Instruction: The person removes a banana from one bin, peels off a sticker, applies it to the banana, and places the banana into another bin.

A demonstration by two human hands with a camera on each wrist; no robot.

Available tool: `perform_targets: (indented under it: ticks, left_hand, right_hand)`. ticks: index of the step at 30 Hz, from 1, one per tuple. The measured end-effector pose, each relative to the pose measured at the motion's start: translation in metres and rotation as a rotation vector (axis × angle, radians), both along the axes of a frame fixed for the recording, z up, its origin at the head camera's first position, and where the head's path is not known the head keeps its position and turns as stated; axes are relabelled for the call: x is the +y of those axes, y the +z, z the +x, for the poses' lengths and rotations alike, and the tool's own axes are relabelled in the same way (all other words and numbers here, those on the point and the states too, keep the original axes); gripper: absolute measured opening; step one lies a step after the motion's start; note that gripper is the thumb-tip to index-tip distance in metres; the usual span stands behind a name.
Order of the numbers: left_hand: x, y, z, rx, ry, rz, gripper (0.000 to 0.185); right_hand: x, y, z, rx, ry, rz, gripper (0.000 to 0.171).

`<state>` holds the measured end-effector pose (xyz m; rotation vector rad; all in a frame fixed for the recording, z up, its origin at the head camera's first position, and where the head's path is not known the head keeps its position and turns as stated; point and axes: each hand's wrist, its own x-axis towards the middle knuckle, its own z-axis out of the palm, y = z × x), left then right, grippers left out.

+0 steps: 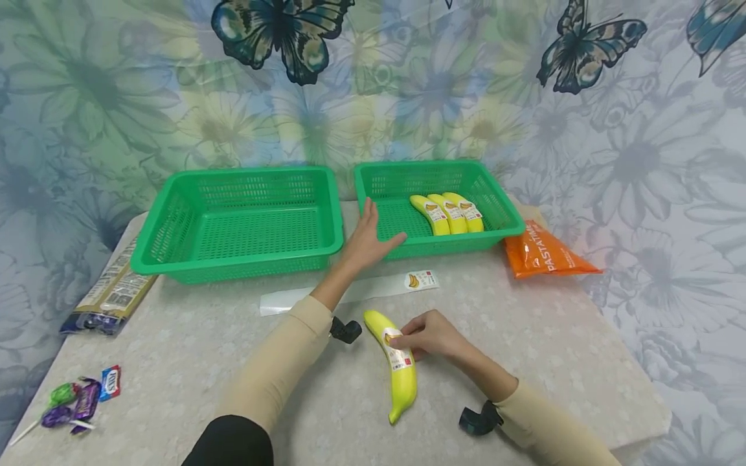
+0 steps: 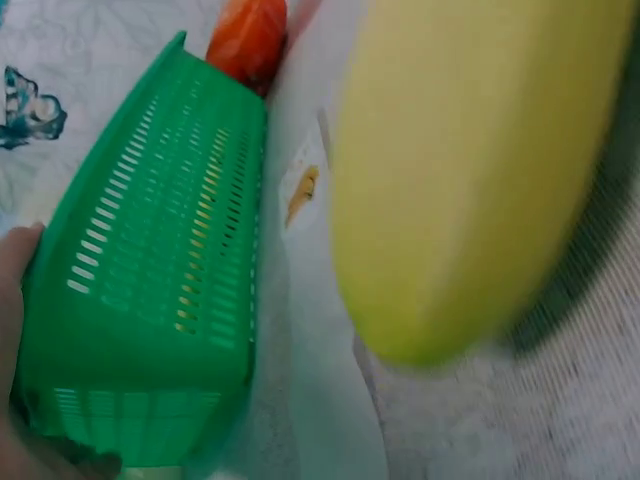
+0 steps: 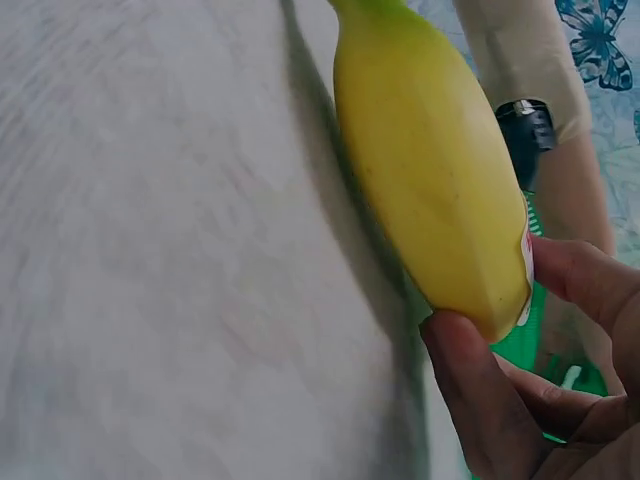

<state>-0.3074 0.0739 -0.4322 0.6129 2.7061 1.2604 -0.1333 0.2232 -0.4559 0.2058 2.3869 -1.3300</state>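
Note:
My right hand (image 1: 430,333) pinches a yellow banana (image 1: 402,382) with a white label, thumb over the label and fingers at its far side. In the right wrist view the banana (image 3: 430,170) spans the upper middle, gripped near its lower end. My left hand (image 1: 367,238) reaches to the near left corner of the right green basket (image 1: 454,244), thumb and fingers spread apart at its rim. Inside that basket, several labelled bananas (image 1: 454,223) lie side by side. A pale backing strip (image 1: 367,289) bearing one banana sticker (image 1: 421,280) lies between baskets and banana.
Another green basket (image 1: 233,264) stands at the left. An orange packet (image 1: 544,252) leans by the right basket. A gold-and-blue package (image 1: 111,291) lies at the table's left edge, with lollipops (image 1: 61,411) and a small blue-red packet (image 1: 110,382) nearer.

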Motion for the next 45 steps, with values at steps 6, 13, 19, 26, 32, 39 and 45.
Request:
perform_targets:
  ticks: [6,13,19,26,32,39,45]
  left_hand:
    - [-0.003,-0.007,-0.003,-0.007,0.017,0.057,0.108]
    - [-0.004,-0.009,-0.003,-0.016,0.039,0.107,0.114]
    - [-0.006,-0.009,-0.005,-0.015,0.049,0.135,0.117]
    - [-0.009,-0.009,-0.005,-0.038,0.035,0.151,0.117]
    - [-0.010,-0.007,-0.004,-0.040,0.049,0.169,0.115]
    - [0.002,-0.014,-0.001,-0.039,0.026,0.161,0.116]
    - [0.002,-0.016,0.001,-0.024,0.056,0.163,0.115]
  right_hand:
    - [0.019,0.041,-0.007,0.023,0.098,0.025,0.038]
    - [0.042,0.129,-0.050,0.091,0.226,0.144,0.047]
    - [0.049,0.196,-0.129,0.185,0.222,0.230,0.051]
    - [0.057,0.190,-0.232,0.193,0.253,0.261,0.054]
    - [0.060,0.137,-0.286,0.129,0.238,0.312,0.050]
    - [0.079,0.090,-0.297,0.000,0.238,0.481,0.042]
    - [0.080,0.070,-0.309,-0.100,0.257,0.572,0.048]
